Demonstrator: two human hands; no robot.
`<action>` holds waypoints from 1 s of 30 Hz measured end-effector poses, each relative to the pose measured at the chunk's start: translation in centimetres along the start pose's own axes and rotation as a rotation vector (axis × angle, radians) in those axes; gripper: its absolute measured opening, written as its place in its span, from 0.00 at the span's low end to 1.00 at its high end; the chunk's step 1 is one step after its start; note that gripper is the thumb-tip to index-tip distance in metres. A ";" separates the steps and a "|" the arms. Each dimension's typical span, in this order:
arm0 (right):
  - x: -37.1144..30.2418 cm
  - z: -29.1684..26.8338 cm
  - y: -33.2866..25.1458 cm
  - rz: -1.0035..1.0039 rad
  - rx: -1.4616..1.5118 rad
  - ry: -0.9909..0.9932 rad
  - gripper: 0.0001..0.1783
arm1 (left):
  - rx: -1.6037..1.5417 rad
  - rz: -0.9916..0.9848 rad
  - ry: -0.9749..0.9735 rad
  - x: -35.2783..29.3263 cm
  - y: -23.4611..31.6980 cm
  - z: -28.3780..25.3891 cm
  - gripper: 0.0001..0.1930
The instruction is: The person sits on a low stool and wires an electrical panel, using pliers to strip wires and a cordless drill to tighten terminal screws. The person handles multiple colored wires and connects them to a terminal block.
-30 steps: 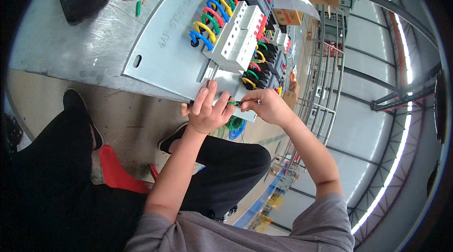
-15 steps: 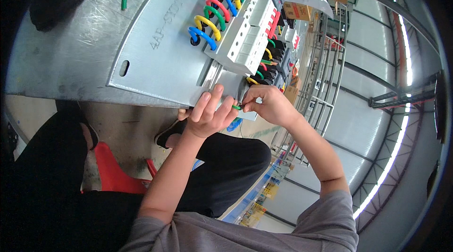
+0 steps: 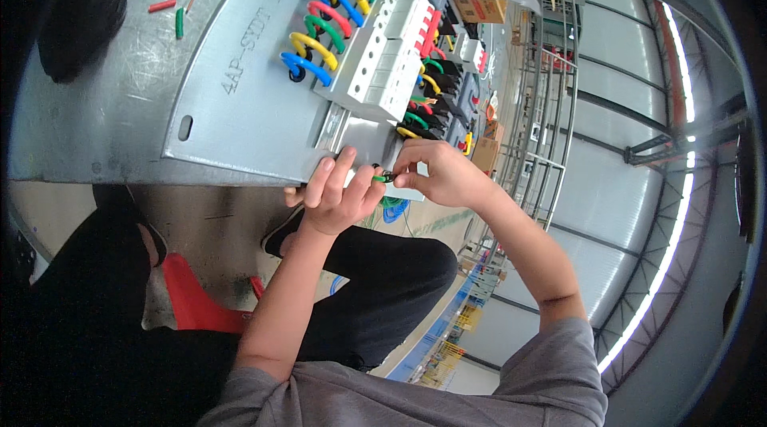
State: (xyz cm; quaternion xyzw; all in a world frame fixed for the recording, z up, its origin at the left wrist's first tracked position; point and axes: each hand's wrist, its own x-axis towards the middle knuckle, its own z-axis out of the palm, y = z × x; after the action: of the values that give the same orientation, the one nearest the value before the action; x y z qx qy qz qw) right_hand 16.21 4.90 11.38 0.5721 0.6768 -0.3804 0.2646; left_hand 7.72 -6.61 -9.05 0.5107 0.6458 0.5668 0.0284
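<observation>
Below the near edge of a grey metal panel point(image 3: 240, 135), my two hands meet at a short green wire point(image 3: 379, 178). My left hand point(image 3: 331, 199) pinches the wire, with its other fingers spread against the panel's edge. My right hand point(image 3: 439, 173) has thumb and forefinger closed on a small black piece point(image 3: 390, 177) at the wire's end; its exact kind is too small to tell. Just beyond the hands, a bare metal rail point(image 3: 331, 127) leads to a row of white circuit breakers point(image 3: 375, 59) with red levers. Looped blue, yellow, green and red wires point(image 3: 319, 43) enter their left side.
Black breakers point(image 3: 451, 91) with coloured wires line the panel's right side. Red and green offcuts point(image 3: 179, 23) and a dark object point(image 3: 84, 15) lie on the metal table point(image 3: 96, 123). A red stool point(image 3: 192, 299) stands below, and coiled blue wire point(image 3: 394, 210) hangs under the panel.
The panel and breakers appear shifted left in view. Both hands have moved slightly left with them, still together at the green wire, and more of the black piece shows between them.
</observation>
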 end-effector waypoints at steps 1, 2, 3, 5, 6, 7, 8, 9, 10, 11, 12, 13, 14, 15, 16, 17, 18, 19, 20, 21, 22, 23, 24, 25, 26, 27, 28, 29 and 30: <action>-0.3 0.0 0.3 0.001 0.003 0.001 0.14 | -0.007 -0.006 0.005 -0.1 0.0 0.2 0.08; -0.4 0.0 0.0 0.044 0.024 -0.008 0.16 | -0.004 -0.018 -0.002 -0.1 0.1 0.0 0.09; -0.5 0.0 -0.4 0.086 0.043 -0.019 0.18 | -0.010 -0.011 0.009 -0.1 0.1 0.1 0.10; -0.1 0.6 -0.8 0.114 0.056 -0.008 0.24 | -0.031 -0.021 -0.001 -0.1 0.1 0.0 0.11; 0.0 0.8 -1.2 0.155 0.003 -0.037 0.25 | -0.047 -0.025 -0.008 -0.1 0.2 -0.1 0.11; 0.3 0.8 -1.7 0.196 -0.050 -0.066 0.25 | -0.043 -0.026 -0.013 -0.1 0.2 -0.2 0.12; 0.6 0.7 -2.1 0.231 -0.105 -0.101 0.26 | -0.032 -0.028 -0.018 0.0 0.2 -0.4 0.12; 0.7 0.6 -2.2 0.252 -0.063 -0.120 0.28 | -0.022 -0.031 -0.023 0.2 0.2 -0.6 0.12; 0.6 0.4 -2.4 0.291 -0.063 -0.150 0.28 | -0.032 -0.029 -0.016 0.1 0.3 -0.7 0.12; 0.7 -0.2 -2.8 0.326 -0.069 -0.178 0.28 | -0.041 -0.028 -0.002 0.2 0.3 -0.5 0.13; 0.8 -0.6 -3.2 0.362 -0.075 -0.206 0.29 | -0.049 -0.026 0.012 0.3 0.2 -0.3 0.13; 0.9 -0.7 -3.4 0.384 -0.079 -0.194 0.32 | -0.035 -0.027 0.020 0.4 0.1 -0.1 0.13; 1.0 -0.6 -3.7 0.399 -0.088 -0.165 0.32 | -0.025 -0.023 0.023 0.4 0.1 -0.1 0.13; 1.1 -0.5 -4.3 0.415 -0.097 -0.136 0.32 | -0.016 -0.020 0.026 0.4 0.1 -0.2 0.13; 1.2 -0.3 -4.9 0.430 -0.106 -0.106 0.32 | -0.031 -0.009 -0.001 0.4 0.1 -0.2 0.13; 1.5 -0.4 -5.7 0.448 -0.204 -0.111 0.31 | -0.041 0.001 -0.025 0.2 0.1 -0.1 0.14; 1.8 -0.6 -6.8 0.466 -0.303 -0.115 0.30 | -0.051 0.010 -0.050 0.1 0.0 0.0 0.14; 2.0 -0.6 -7.6 0.483 -0.400 -0.119 0.30 | -0.058 0.011 -0.038 0.0 0.0 0.1 0.14; 2.0 -0.5 -8.1 0.454 -0.478 -0.109 0.29 | -0.067 0.009 -0.027 0.0 0.0 0.1 0.15; 1.8 -0.2 -8.6 0.424 -0.555 -0.098 0.28 | -0.076 0.008 -0.016 -0.1 0.0 0.1 0.15; 1.8 0.0 -8.9 0.393 -0.630 -0.088 0.28 | -0.065 -0.016 -0.010 -0.1 0.1 0.1 0.14; 1.9 0.1 -9.2 0.372 -0.678 -0.093 0.27 | -0.055 -0.043 0.000 -0.3 0.3 0.3 0.13; 2.1 0.2 -9.4 0.350 -0.725 -0.099 0.27 | -0.044 -0.069 0.010 -0.5 0.5 0.5 0.13; 2.2 0.2 -9.5 0.327 -0.772 -0.105 0.26 | -0.047 -0.077 0.005 -0.7 0.6 0.8 0.13; 2.0 0.1 -9.4 0.367 -0.685 -0.114 0.27 | -0.054 -0.082 -0.002 -0.7 0.5 0.9 0.13; 1.8 -0.3 -9.0 0.405 -0.598 -0.123 0.27 | -0.061 -0.087 -0.007 -0.8 0.5 1.0 0.13; 1.4 -0.5 -8.6 0.441 -0.512 -0.132 0.27 | -0.055 -0.078 -0.001 -1.0 0.5 0.9 0.13; 1.0 -0.8 -7.8 0.474 -0.412 -0.144 0.26 | -0.044 -0.070 0.005 -0.7 0.6 0.7 0.13; 0.5 -0.9 -7.0 0.506 -0.313 -0.156 0.25 | -0.033 -0.062 0.011 -0.4 0.7 0.5 0.13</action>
State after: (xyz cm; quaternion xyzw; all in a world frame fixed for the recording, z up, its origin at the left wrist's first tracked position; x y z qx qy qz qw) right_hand 9.39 5.53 12.93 0.6438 0.5407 -0.2364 0.4870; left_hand 8.66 -6.60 -8.94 0.4867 0.6522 0.5790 0.0508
